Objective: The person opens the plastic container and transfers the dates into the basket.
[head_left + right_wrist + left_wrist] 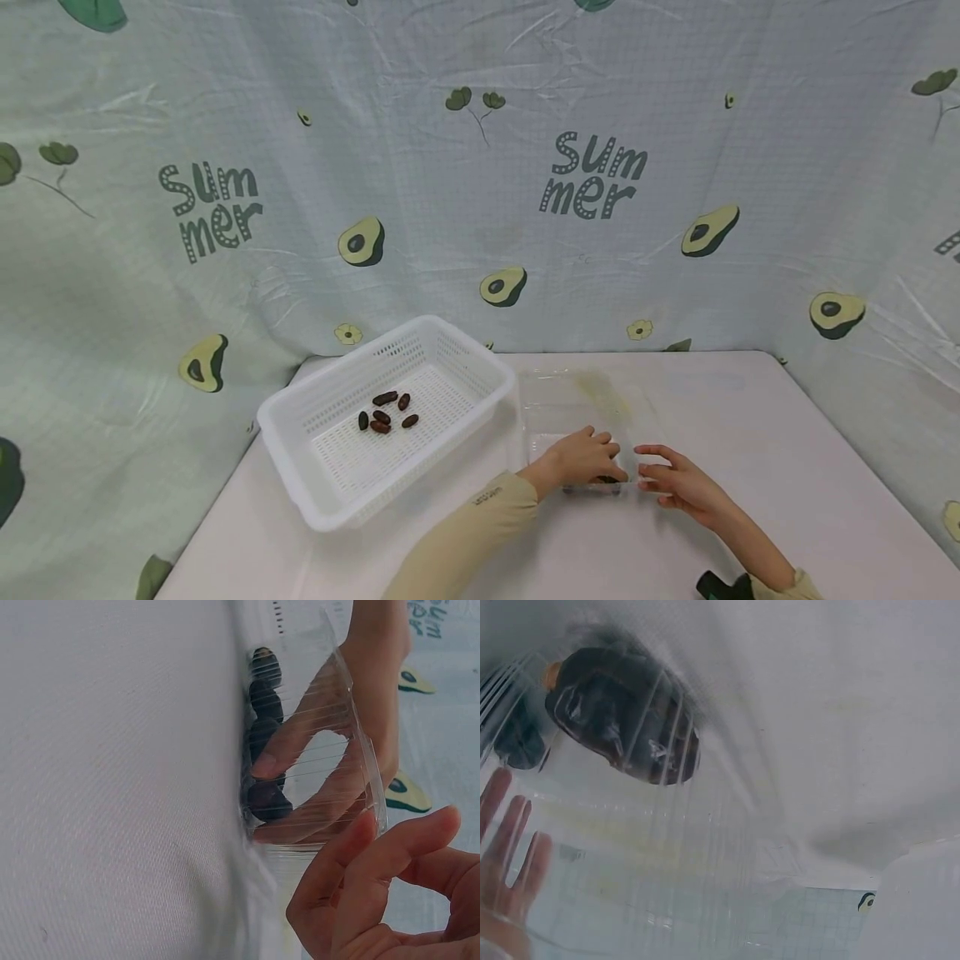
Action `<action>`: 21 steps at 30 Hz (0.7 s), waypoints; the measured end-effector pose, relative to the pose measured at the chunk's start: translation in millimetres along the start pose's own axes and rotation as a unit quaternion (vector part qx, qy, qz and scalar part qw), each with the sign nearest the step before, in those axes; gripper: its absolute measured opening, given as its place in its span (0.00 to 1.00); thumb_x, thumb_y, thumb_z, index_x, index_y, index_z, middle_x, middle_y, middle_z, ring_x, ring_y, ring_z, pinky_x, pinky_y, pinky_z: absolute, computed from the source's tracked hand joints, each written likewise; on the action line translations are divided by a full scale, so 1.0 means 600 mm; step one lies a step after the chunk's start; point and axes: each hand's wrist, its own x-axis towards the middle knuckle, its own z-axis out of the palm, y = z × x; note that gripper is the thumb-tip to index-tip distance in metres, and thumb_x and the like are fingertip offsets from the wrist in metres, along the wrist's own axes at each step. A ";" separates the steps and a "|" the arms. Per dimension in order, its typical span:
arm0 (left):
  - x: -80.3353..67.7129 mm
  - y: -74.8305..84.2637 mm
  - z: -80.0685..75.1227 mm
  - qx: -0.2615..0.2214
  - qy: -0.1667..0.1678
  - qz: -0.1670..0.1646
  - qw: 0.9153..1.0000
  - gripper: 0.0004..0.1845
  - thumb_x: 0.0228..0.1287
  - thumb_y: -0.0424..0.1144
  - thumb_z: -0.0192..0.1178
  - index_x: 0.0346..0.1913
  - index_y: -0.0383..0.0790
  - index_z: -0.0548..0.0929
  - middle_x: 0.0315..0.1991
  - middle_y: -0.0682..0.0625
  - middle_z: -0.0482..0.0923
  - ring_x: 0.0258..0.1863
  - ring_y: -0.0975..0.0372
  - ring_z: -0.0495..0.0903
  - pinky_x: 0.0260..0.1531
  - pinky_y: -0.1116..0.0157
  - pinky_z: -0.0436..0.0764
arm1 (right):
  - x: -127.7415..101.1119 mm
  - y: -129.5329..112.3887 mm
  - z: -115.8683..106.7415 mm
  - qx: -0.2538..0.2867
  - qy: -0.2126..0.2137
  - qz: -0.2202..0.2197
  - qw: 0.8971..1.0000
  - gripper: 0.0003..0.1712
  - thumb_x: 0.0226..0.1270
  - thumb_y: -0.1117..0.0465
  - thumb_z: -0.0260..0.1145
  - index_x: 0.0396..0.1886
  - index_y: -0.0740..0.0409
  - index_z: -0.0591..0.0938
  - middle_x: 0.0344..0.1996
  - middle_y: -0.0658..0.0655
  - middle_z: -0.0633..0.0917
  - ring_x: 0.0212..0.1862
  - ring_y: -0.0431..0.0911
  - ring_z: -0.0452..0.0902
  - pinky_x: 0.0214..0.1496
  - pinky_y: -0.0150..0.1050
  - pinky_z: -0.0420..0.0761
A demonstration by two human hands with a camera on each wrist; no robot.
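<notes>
1. A clear plastic box (577, 408) lies on the white tabletop (787, 467), just right of a white basket (465, 367).
2. The left hand (581, 458) reaches into the box, its grip curled among the dark dates (264, 799) at the near wall; whether it pinches one I cannot tell.
3. The right hand (678, 483) touches the box's right edge, grip loose, fingers (352, 862) bent, holding nothing.
4. Five dates (386, 412) lie in the basket.

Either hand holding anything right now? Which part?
The left hand reaches inside the clear plastic box, fingers at the dark dates; grip unclear. The right hand touches the box's near rim.
</notes>
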 end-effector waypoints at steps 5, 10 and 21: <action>0.002 -0.002 0.001 0.004 0.001 0.005 1.000 0.16 0.63 0.57 0.41 0.53 0.77 0.68 0.44 0.63 0.73 0.44 0.69 0.69 0.45 0.69 0.71 | 0.002 0.001 0.001 0.000 0.005 0.003 1.000 0.33 0.67 0.53 0.51 0.65 0.64 0.53 0.50 0.59 0.70 0.39 0.38 0.77 0.27 0.30 0.71; 0.000 -0.006 -0.001 -0.005 -0.004 0.008 1.000 0.15 0.62 0.56 0.43 0.51 0.75 0.69 0.44 0.63 0.73 0.43 0.68 0.70 0.45 0.68 0.71 | 0.005 0.002 0.000 -0.003 0.009 0.006 1.000 0.33 0.66 0.53 0.51 0.65 0.64 0.53 0.51 0.60 0.70 0.39 0.38 0.77 0.27 0.29 0.71; -0.015 -0.021 -0.011 0.017 0.000 -0.011 1.000 0.16 0.60 0.61 0.43 0.52 0.74 0.70 0.46 0.64 0.73 0.45 0.69 0.70 0.47 0.69 0.72 | 0.005 0.006 0.001 -0.002 0.016 0.009 1.000 0.33 0.66 0.52 0.52 0.65 0.63 0.54 0.57 0.67 0.67 0.40 0.38 0.77 0.28 0.30 0.72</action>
